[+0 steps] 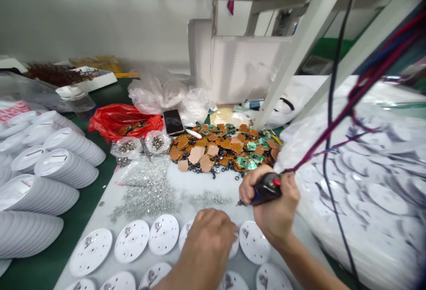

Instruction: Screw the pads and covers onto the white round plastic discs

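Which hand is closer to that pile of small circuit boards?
Right. The right hand, gripping a black corded tool, is close to the near edge of the pile of circuit boards; the left hand is farther away, over the white discs.

Bright, even, diffuse illumination, with soft shadows beneath the left hand [204, 248] and right hand [274, 205]. Faint glare on the white discs [90, 252]. Wide-angle distortion bends the frame edges; the wires [336, 81] at right appear slightly blurred.

A green-topped workbench [43, 254] carries stacked white domed covers [66, 168], a red plastic bag [123, 121] and a white sheet [196, 183].
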`<action>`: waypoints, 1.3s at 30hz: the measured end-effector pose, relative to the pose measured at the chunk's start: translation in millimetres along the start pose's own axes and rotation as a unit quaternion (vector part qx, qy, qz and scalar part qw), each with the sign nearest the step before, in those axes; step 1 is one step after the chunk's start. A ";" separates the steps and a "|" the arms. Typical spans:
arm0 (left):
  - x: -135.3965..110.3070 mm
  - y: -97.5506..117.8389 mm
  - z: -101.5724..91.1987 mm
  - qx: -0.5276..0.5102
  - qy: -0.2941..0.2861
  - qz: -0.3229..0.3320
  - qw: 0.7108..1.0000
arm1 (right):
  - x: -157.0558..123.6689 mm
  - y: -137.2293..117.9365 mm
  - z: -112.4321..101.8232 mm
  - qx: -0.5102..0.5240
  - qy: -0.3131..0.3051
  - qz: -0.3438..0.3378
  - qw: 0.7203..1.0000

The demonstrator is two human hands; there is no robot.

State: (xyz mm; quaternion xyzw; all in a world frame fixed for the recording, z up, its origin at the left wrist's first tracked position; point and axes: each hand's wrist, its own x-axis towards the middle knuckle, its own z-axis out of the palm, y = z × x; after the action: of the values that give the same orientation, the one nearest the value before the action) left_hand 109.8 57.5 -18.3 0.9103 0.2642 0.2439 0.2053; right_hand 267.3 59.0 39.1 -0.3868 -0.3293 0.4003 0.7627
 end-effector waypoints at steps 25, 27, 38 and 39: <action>37.8 -1.1 -14.4 -0.140 -0.069 -0.123 0.980 | -13.5 -43.2 7.8 0.057 -0.015 0.043 0.997; 35.4 0.0 -14.9 -0.202 -0.061 -0.143 0.967 | -15.2 -50.2 7.6 0.059 -0.016 0.052 0.997; 27.6 9.5 -16.7 -0.379 -0.043 -0.224 0.897 | -25.2 -61.5 2.9 0.065 -0.006 0.060 0.996; 26.5 10.3 -16.8 -0.387 -0.039 -0.218 0.895 | -24.4 -61.6 3.8 0.066 -0.006 0.060 0.996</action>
State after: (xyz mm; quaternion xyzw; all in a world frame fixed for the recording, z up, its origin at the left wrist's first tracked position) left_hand 124.1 69.1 9.2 0.6876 0.3321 0.2402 0.5994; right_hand 274.8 15.7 88.9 -0.3524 -0.2825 0.4686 0.7592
